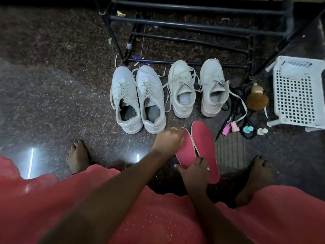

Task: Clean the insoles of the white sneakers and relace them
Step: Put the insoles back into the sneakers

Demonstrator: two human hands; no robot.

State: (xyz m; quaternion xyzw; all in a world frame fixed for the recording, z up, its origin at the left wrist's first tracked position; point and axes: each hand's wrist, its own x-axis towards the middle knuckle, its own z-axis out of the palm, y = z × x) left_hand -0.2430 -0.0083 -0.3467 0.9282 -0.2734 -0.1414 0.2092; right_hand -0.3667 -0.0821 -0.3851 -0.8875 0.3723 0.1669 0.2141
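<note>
Insoles (202, 148) lie under your hands: right hand (195, 170) pinches both heels, left hand (168, 140) curls blurred over one toe.

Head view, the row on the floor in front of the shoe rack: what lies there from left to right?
Left pair of white sneakers → right pair of white sneakers → tangle of dark laces → brown brush → white plastic basket.
</note>
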